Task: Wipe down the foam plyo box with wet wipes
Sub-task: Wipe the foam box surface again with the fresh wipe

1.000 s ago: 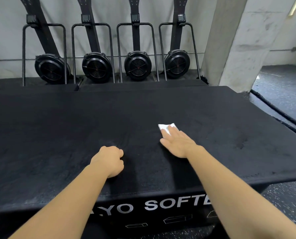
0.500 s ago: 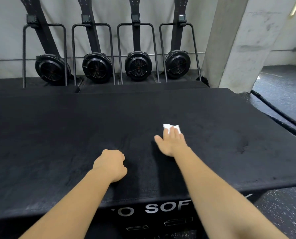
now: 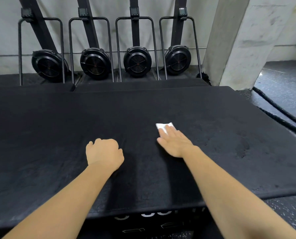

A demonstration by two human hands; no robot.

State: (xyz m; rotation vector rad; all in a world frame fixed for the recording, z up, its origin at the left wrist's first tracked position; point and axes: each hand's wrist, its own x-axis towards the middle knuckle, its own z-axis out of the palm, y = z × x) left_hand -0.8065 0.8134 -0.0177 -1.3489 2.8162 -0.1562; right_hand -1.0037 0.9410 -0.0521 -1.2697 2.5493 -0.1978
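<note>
The black foam plyo box fills the middle of the view, its wide top facing me. A small white wet wipe lies on the top, right of centre. My right hand lies flat with straight fingers pressing on the wipe, covering its near part. My left hand rests as a closed fist on the box top to the left, holding nothing that I can see.
Four black rowing machines stand upright against the back wall behind the box. A concrete pillar rises at the right. A thick black rope runs along the rubber floor on the right. Darker scuffs mark the box top.
My right hand has slid the wipe a little away from me across the box top. The view has tilted so less of the box's front lettering shows. The left fist stays put.
</note>
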